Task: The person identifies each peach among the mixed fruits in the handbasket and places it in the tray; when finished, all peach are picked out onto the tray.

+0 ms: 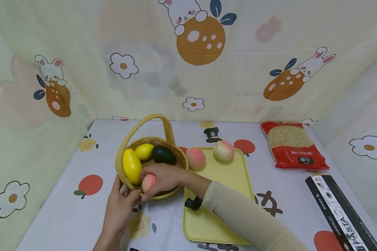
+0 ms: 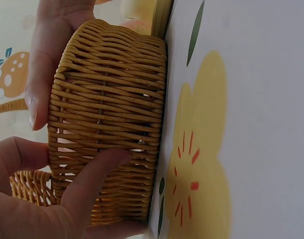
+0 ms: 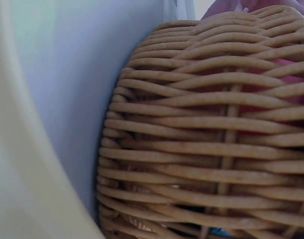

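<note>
A wicker basket (image 1: pixel 172 148) with a tall handle stands left of the middle of the table in the head view. My left hand (image 1: pixel 120 207) grips its near rim, thumb against the woven side (image 2: pixel 107 114) in the left wrist view. My right hand (image 1: pixel 164 176) reaches in over the near right rim and holds a pink peach (image 1: pixel 149 182) low inside the basket. Beside it lie a yellow mango-like fruit (image 1: pixel 132 166), a lemon (image 1: pixel 144 152) and a dark green avocado-like fruit (image 1: pixel 164 154). In the right wrist view the wicker wall (image 3: pixel 206 144) hides the peach and fingers.
A yellow tray (image 1: pixel 218 223) lies right of the basket, under the right forearm, with two peaches (image 1: pixel 224 150) at its far end. Behind it sits a small black packet (image 1: pixel 212 134). Farther right are a red pasta bag (image 1: pixel 293 146) and a long black pasta box (image 1: pixel 342 212).
</note>
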`<control>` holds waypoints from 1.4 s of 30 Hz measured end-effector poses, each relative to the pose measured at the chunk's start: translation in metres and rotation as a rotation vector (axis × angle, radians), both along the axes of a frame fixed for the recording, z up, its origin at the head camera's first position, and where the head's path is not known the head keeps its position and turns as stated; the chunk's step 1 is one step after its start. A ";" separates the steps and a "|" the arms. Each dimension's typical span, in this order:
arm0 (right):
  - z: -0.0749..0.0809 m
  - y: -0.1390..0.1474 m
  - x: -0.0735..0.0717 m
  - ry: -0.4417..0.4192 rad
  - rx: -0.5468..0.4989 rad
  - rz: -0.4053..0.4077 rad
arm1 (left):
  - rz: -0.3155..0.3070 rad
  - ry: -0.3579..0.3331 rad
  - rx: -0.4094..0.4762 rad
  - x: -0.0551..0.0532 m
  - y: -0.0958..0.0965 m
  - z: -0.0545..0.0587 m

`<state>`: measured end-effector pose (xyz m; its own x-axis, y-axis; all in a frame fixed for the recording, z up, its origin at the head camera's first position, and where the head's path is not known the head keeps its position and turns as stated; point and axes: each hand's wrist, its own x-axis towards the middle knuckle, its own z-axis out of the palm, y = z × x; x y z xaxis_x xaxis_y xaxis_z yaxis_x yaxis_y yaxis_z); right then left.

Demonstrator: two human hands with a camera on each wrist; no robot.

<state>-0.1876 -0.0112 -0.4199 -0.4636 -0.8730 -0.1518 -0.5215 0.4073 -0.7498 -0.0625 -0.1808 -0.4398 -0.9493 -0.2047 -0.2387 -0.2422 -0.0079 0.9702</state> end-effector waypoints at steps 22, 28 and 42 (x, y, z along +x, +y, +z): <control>0.000 0.003 0.000 0.018 -0.028 0.020 | 0.000 0.018 0.004 0.000 0.001 0.000; 0.001 0.003 0.000 0.004 -0.043 0.022 | 0.001 0.013 0.002 0.000 0.001 0.001; 0.004 0.007 0.001 -0.031 -0.094 -0.005 | -0.003 0.018 0.021 0.000 0.002 0.003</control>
<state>-0.1865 -0.0046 -0.4159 -0.4640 -0.8819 -0.0835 -0.4957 0.3366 -0.8006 -0.0623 -0.1790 -0.4368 -0.9540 -0.1974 -0.2258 -0.2248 -0.0277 0.9740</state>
